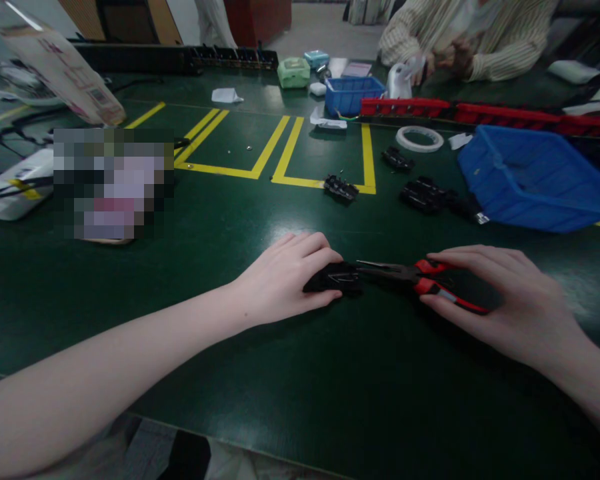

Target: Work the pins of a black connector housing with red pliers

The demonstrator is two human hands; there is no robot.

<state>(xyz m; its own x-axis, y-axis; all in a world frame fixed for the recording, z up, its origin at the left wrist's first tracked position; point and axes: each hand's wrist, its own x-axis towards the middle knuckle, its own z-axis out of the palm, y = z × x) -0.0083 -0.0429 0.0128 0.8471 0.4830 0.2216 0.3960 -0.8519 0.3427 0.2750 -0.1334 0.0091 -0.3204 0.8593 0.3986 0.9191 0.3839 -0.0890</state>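
My left hand (pixel 290 277) grips a small black plastic part (pixel 339 277) low over the green table, thumb in front and fingers behind. In my right hand (pixel 515 300) are needle-nose pliers (pixel 423 275) with red handles, held between thumb and fingers. The plier jaws are parted a little and point left, with their tips close to the right end of the black part. Whether the tips touch it I cannot tell. Beyond my hands lie more black plastic parts, one (pixel 341 188) near the yellow tape and another (pixel 424 195) farther right.
A large blue bin (pixel 540 180) stands at right, with a tape roll (pixel 420 139) beside it. Red strips (pixel 405 108) and a smaller blue basket (pixel 354 95) lie farther back. Across the table sits a person (pixel 470 40). A blurred-out phone-like object (pixel 125 193) is at left.
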